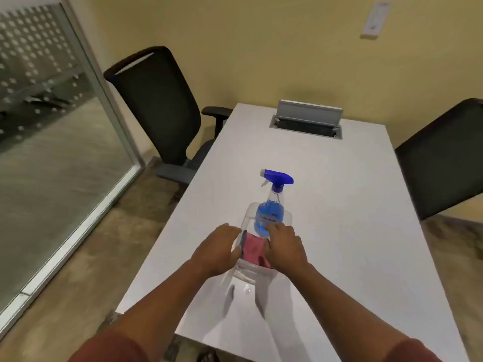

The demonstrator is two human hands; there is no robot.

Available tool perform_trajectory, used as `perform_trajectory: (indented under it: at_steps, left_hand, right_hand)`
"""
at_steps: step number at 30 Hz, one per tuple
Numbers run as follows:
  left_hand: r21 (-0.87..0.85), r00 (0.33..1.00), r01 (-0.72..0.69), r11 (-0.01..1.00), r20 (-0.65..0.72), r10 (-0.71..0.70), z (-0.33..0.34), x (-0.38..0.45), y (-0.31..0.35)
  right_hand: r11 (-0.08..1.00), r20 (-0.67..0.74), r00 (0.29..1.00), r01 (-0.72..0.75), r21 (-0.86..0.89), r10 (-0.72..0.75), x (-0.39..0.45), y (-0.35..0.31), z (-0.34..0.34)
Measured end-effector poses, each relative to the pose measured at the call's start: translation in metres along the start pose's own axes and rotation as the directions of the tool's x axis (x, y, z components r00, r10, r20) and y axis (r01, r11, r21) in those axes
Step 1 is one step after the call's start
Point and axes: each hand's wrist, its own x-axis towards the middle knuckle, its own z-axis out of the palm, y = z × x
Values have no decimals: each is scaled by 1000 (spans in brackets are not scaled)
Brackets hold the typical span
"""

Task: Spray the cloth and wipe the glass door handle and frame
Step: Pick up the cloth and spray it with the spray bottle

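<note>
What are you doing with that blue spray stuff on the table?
A person is getting ready to clean. Both hands, the left hand and the right hand, are at a clear plastic bag on the white table. A pink cloth and the spray bottle sit in it. Nothing is sprayed yet.

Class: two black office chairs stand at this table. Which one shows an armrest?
The chair on the left, by the glass wall; the right chair shows only its backrest.
</note>
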Motion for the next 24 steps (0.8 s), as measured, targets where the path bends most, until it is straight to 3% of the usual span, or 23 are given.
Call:
perform_trajectory:
  at_steps: [3, 9, 18, 24]
  left_hand:
    - [15, 997, 53, 999, 52, -53, 3, 14, -15]
    - [13, 997, -23, 1000, 72, 22, 13, 27, -24]
    - [-33, 998, -26, 999, 58, 28, 29, 29, -17]
    - [-12, 1000, 9, 1000, 26, -9, 37, 36, -18]
  right_hand:
    - [998, 37, 998, -60, 14, 60, 11, -3, 9]
    - [989, 176, 975, -144, 25, 137, 34, -4, 30]
    - [1000, 354, 935, -25, 15, 18, 68, 9, 57]
    - [993, 367, 928, -16, -117, 58, 66, 19, 72]
